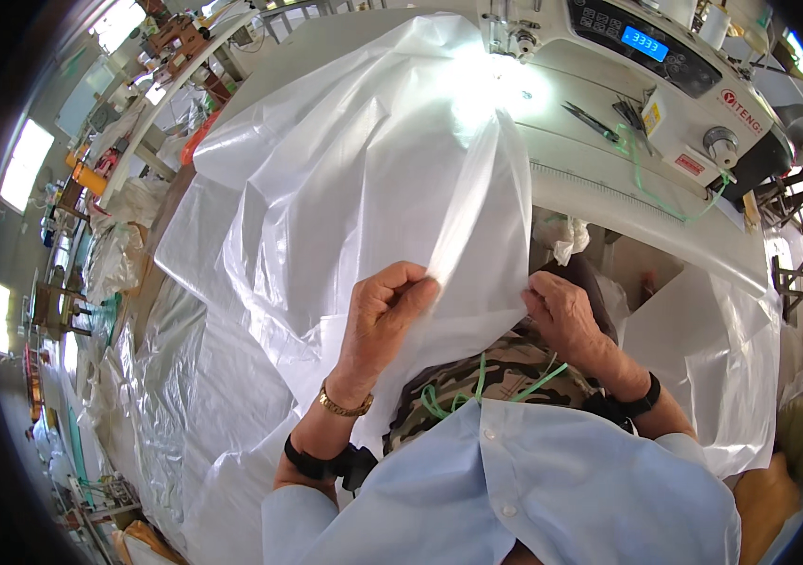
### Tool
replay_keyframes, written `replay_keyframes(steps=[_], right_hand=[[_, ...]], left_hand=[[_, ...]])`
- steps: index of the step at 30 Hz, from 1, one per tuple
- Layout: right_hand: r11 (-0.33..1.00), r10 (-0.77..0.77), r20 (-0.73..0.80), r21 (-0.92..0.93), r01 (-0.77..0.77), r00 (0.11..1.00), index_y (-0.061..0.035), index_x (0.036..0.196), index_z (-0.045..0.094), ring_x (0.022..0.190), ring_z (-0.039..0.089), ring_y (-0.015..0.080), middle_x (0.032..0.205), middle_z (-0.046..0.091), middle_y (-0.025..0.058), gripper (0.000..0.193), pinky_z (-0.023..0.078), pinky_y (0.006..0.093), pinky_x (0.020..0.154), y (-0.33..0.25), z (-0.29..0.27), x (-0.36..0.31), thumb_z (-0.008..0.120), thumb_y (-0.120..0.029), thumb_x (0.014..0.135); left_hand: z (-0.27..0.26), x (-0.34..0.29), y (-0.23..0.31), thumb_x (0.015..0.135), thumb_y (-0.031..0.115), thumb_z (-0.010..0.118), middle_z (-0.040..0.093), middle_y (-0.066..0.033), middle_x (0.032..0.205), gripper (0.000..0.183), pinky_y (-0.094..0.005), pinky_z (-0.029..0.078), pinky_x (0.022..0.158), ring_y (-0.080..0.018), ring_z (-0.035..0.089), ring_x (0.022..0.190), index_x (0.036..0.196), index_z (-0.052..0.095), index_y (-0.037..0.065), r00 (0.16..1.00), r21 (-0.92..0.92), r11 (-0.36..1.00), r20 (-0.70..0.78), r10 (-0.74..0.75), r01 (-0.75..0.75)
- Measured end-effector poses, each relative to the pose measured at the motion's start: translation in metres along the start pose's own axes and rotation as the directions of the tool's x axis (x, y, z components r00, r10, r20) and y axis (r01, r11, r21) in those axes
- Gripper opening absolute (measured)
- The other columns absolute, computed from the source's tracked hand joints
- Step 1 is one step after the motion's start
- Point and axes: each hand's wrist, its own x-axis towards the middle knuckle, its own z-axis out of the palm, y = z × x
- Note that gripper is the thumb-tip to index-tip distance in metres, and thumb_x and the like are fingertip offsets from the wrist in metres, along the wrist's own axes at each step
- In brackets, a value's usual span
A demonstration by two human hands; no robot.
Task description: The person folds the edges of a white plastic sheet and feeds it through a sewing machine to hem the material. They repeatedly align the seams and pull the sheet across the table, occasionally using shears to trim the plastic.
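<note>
A large white translucent plastic sheet drapes over the sewing table and down toward my lap. My left hand is closed, thumb and fingers pinching a folded strip of the sheet that runs up to the sewing machine. At the sheet's right edge, my right hand has its fingers curled in a pinch on the plastic; the fingertips are partly hidden. Under the machine's bright lamp the far end of the strip lies by the needle area, where glare hides the detail.
Tweezers and dark snips lie on the table right of the needle. Green thread trails near them. More plastic sheeting hangs at the right, and crumpled plastic heaps at the left. A cluttered shelf stands farther left.
</note>
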Motion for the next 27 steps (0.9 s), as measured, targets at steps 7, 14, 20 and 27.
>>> replay_keyframes(steps=[7, 14, 20, 27], right_hand=[[0.762, 0.004, 0.271, 0.622, -0.178, 0.963, 0.0029, 0.092, 0.056, 0.069, 0.067, 0.0265, 0.076, 0.065, 0.0173, 0.012, 0.051, 0.0331, 0.064, -0.079, -0.019, 0.033, 0.059, -0.008, 0.093], [0.801, -0.006, 0.305, 0.572, -0.178, 0.952, 0.0003, 0.092, 0.053, 0.061, 0.068, 0.0235, 0.066, 0.065, 0.0101, 0.013, 0.051, 0.0341, 0.058, -0.088, -0.006, 0.03, 0.058, -0.012, 0.094], [0.905, -0.385, 0.17, 0.261, 0.335, 0.907, -0.0006, 0.092, 0.05, 0.067, 0.063, 0.0294, 0.07, 0.062, 0.0112, 0.016, 0.049, 0.0413, 0.067, -0.089, 0.007, 0.038, 0.062, -0.009, 0.086], [0.849, -0.218, -0.166, 0.455, 0.27, 0.962, -0.0033, 0.106, 0.057, 0.09, 0.063, 0.0296, 0.096, 0.064, 0.0126, 0.022, 0.049, 0.0399, 0.082, -0.045, 0.028, 0.06, 0.065, -0.005, 0.085]], left_hand=[[0.012, 0.0, 0.012, 0.093, 0.004, 0.064, 0.052, 0.0075, 0.066, 0.005, -0.0188, 0.034, 0.054, 0.0012, 0.041, 0.063, 0.09, 0.065, -0.001, 0.996, 0.131, 0.991, 0.086, 0.027, -0.038], [0.008, -0.001, 0.009, 0.092, 0.0, 0.062, 0.055, -0.0017, 0.069, 0.003, -0.0247, 0.041, 0.059, -0.0052, 0.046, 0.066, 0.093, 0.063, -0.001, 0.988, 0.211, 0.968, 0.104, 0.117, -0.137], [0.0, 0.005, 0.001, 0.099, 0.014, 0.058, 0.055, 0.0011, 0.071, 0.018, -0.0229, 0.04, 0.06, -0.0058, 0.047, 0.068, 0.09, 0.06, -0.002, 0.985, 0.025, 0.996, 0.15, -0.086, 0.083], [-0.039, 0.014, 0.01, 0.094, 0.009, 0.063, 0.044, 0.0036, 0.062, 0.015, -0.021, 0.029, 0.052, -0.0025, 0.035, 0.059, 0.085, 0.061, -0.003, 1.0, 0.37, 0.929, -0.008, -0.017, 0.018]])
